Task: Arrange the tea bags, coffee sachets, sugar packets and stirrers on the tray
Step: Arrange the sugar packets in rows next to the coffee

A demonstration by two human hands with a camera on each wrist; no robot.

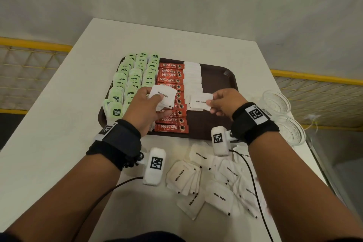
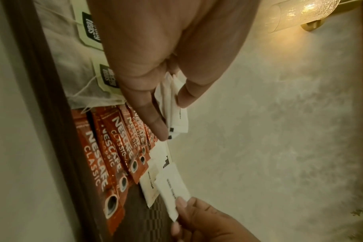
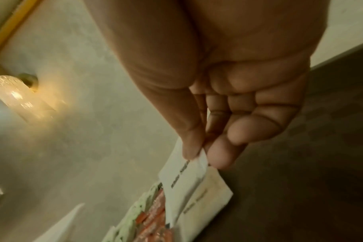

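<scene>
A dark brown tray (image 1: 229, 76) holds rows of green tea bags (image 1: 133, 78), a column of red coffee sachets (image 1: 171, 80) and a column of white sugar packets (image 1: 193, 76). My left hand (image 1: 146, 102) hovers over the coffee column and grips a small stack of sugar packets (image 1: 164, 95) (image 2: 172, 104). My right hand (image 1: 222, 102) pinches one sugar packet (image 1: 201, 101) (image 3: 182, 183) by its edge, just above the near end of the sugar column. No stirrers are in view.
Several loose sugar packets (image 1: 214, 180) lie scattered on the white table (image 1: 59, 124) in front of the tray. Two clear glass bowls (image 1: 277, 102) stand at the table's right edge. A yellow mesh railing (image 1: 318, 88) runs behind.
</scene>
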